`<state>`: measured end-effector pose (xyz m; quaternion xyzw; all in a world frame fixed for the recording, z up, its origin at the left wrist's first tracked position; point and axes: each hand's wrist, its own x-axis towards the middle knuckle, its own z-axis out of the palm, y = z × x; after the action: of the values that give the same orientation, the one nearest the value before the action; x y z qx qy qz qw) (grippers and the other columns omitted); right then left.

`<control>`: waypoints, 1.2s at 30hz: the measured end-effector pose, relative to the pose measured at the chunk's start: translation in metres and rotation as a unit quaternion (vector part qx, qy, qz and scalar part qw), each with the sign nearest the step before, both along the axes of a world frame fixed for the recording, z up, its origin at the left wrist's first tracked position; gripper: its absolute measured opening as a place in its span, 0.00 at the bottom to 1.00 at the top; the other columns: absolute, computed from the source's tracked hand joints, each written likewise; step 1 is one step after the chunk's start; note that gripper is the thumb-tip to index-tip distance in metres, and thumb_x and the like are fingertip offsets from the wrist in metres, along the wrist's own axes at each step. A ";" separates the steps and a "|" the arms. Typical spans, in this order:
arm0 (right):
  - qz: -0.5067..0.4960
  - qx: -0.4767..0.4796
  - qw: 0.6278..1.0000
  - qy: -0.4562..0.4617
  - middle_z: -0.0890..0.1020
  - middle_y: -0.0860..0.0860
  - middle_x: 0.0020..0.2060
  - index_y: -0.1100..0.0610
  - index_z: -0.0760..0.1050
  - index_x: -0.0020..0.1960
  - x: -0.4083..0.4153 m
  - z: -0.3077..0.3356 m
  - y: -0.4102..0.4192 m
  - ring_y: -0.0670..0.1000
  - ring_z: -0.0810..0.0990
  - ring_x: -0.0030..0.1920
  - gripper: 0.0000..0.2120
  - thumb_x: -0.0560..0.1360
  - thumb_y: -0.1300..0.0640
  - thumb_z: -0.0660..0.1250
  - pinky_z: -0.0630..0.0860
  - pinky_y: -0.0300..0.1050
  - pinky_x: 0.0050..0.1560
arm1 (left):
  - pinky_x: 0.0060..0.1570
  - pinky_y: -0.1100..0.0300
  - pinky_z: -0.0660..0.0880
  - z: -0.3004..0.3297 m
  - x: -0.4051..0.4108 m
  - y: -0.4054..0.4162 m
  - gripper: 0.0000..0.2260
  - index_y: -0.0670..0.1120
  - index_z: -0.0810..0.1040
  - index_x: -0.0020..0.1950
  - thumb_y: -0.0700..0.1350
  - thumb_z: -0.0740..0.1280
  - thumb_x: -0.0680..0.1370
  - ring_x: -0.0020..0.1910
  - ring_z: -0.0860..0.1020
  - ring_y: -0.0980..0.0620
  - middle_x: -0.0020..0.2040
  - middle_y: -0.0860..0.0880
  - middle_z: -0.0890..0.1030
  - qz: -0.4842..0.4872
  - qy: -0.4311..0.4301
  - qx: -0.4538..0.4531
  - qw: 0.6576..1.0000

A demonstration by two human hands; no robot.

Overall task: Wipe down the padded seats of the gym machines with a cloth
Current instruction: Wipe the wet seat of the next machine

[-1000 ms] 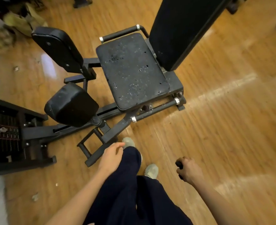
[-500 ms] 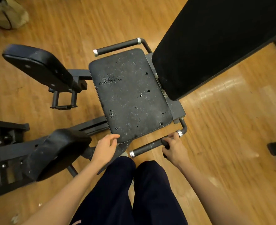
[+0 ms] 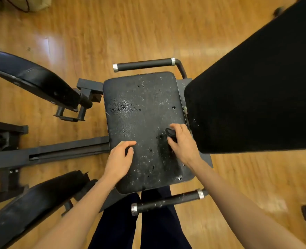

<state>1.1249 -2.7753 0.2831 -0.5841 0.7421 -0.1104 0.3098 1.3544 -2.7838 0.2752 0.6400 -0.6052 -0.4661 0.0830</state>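
A black padded seat (image 3: 141, 112), speckled with white flecks and small holes, lies directly below me. My right hand (image 3: 182, 142) presses a small dark cloth (image 3: 171, 133) onto the seat's right side, near the backrest; a darker smooth streak runs from the cloth toward the seat's near edge. My left hand (image 3: 118, 159) rests flat on the seat's near left edge, fingers apart, holding nothing. The tall black backrest pad (image 3: 253, 97) rises at the right.
Grip bars flank the seat, one on the far side (image 3: 145, 64) and one on the near side (image 3: 168, 201). Two black leg pads, upper (image 3: 35, 79) and lower (image 3: 31, 202), and the machine frame (image 3: 49, 153) stand to the left. My legs stand below on the wooden floor (image 3: 130, 29).
I have stepped up over the seat. My right hand left the near grip bar and came onto the seat with the cloth. My left hand slid from the seat's corner onto its surface.
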 end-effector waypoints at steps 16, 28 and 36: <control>0.046 -0.055 0.991 0.111 0.76 0.54 0.58 0.58 0.72 0.61 -0.032 -0.051 -0.180 0.56 0.73 0.59 0.12 0.78 0.57 0.66 0.70 0.51 0.57 | 0.78 0.51 0.53 -0.072 -0.061 -0.144 0.22 0.47 0.65 0.78 0.42 0.61 0.83 0.80 0.55 0.49 0.80 0.48 0.58 -0.004 -0.095 -0.165 0.982; -0.114 -0.247 0.960 0.059 0.73 0.55 0.66 0.58 0.73 0.67 -0.010 -0.102 -0.178 0.53 0.69 0.68 0.26 0.75 0.46 0.72 0.66 0.48 0.68 | 0.79 0.51 0.49 -0.110 -0.063 -0.156 0.26 0.44 0.58 0.80 0.49 0.55 0.82 0.81 0.51 0.48 0.82 0.46 0.54 -0.064 -0.190 -0.241 0.950; -0.091 -0.250 0.964 0.025 0.74 0.59 0.68 0.64 0.78 0.62 -0.017 -0.127 -0.232 0.63 0.64 0.74 0.15 0.76 0.69 0.64 0.66 0.65 0.70 | 0.79 0.51 0.48 -0.112 -0.063 -0.157 0.27 0.44 0.59 0.80 0.48 0.56 0.82 0.81 0.51 0.47 0.82 0.45 0.53 -0.065 -0.198 -0.244 0.947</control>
<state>1.1082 -3.0073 0.1565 -0.5754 0.7486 -0.3052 0.1239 1.2912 -2.9411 0.1631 0.6388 -0.7449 -0.1725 0.0853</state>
